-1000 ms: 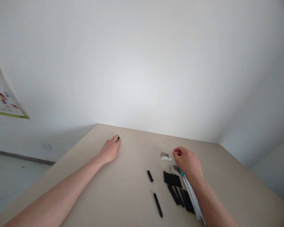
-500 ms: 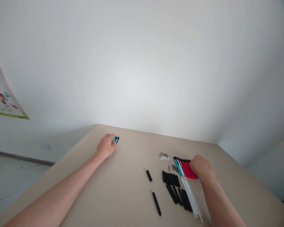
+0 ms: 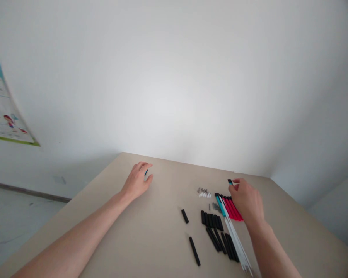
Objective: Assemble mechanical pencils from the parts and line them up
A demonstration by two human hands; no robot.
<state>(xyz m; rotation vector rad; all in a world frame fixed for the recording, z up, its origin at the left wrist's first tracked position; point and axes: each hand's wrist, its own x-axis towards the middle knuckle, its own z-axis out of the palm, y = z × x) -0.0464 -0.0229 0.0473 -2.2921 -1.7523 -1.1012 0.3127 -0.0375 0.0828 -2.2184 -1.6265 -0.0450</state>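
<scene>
My left hand (image 3: 137, 179) hovers at the table's far left with thumb and fingers apart. Behind its fingers a sliver of a dark and blue pen part (image 3: 146, 172) shows; the rest is hidden. In a pinch, my right hand (image 3: 246, 199) holds a teal pen barrel with a black end (image 3: 230, 182), raised over the row of red pen barrels (image 3: 233, 208). Left of those red barrels lie a teal barrel (image 3: 219, 204) and a white barrel (image 3: 224, 206). My right hand covers part of the row.
White refill tubes (image 3: 237, 245) run toward the front edge. Several short black grips (image 3: 211, 221) and longer black tubes (image 3: 226, 243) lie beside them. One short black piece (image 3: 185, 216) and one long black tube (image 3: 194, 251) lie apart. Small white tips (image 3: 205, 195) and springs (image 3: 215, 207) sit behind.
My right hand has lifted a teal pen barrel from the right end of the row, moving up and slightly left. My left hand has opened and shifted right over the pen parts there.
</scene>
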